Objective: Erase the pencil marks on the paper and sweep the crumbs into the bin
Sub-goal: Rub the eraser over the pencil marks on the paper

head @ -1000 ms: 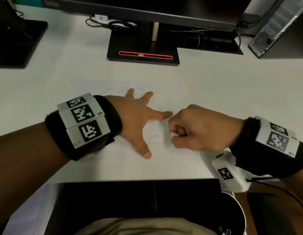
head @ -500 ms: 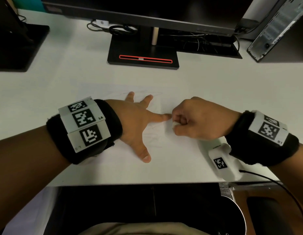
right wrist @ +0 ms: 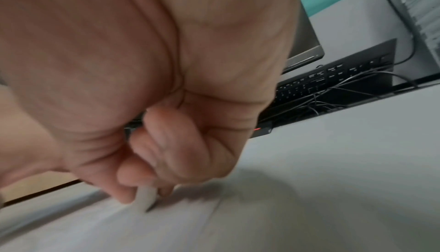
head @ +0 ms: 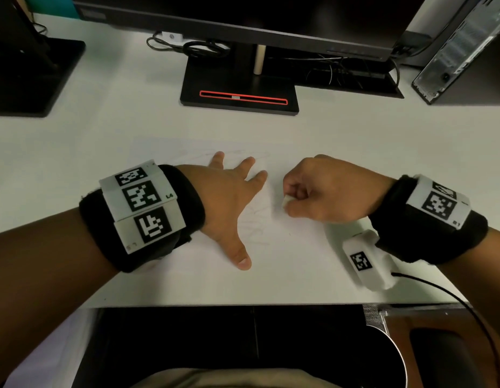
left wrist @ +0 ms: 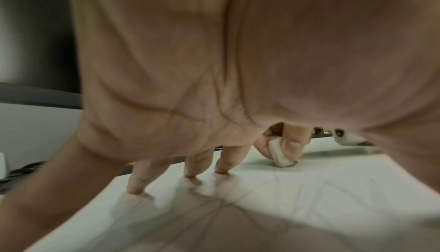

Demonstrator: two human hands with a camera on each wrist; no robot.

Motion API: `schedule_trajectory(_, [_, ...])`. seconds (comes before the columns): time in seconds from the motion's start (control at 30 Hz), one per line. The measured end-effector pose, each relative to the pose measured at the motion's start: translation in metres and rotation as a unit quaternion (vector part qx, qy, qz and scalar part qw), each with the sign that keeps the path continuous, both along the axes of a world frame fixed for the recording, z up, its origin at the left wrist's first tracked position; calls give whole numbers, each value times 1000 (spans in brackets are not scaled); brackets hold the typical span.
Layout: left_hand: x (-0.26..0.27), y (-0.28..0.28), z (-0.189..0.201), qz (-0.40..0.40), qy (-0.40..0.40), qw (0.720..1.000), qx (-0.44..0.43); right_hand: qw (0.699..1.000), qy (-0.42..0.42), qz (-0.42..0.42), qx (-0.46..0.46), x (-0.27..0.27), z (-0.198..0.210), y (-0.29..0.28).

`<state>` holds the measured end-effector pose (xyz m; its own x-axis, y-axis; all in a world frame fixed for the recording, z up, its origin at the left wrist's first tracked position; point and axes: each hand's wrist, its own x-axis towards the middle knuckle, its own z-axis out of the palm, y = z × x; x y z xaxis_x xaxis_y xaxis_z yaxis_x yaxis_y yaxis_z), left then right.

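The right hand (head: 324, 189) pinches the eraser (head: 286, 202) just right of the faint pencil marks (head: 256, 219), which lie between it and the flat, spread left hand (head: 226, 197) pressing the paper (head: 285, 261).

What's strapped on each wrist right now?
Both hands are bare. Each forearm carries a black cuff with white plates printed with black square codes. A white coded module with a thin black cable hangs under the right wrist.
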<state>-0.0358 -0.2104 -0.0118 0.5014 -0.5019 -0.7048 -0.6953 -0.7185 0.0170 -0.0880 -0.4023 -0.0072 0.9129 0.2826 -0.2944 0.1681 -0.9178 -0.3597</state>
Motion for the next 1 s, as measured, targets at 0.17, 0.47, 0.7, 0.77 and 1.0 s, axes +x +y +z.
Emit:
schedule_trajectory(0.17, [0, 0, 0, 0, 2, 1000, -1, 999, 29, 31, 7, -5, -3, 7])
schedule_trajectory(0.47, [0, -1, 0, -1, 1, 1000, 3, 1000, 20, 13, -1, -1, -2, 4])
schedule_trajectory(0.7, [0, -1, -1, -1, 2, 1000, 2, 999, 21, 27, 7, -2, -3, 11])
schedule_trajectory(0.77, [0, -1, -1, 1, 2, 1000, 3, 1000, 11, -4, -9, 4, 0, 4])
schedule_trajectory(1.0, [0, -1, -2, -1, 2, 1000, -1, 1000, 21, 6, -1, 3, -4, 8])
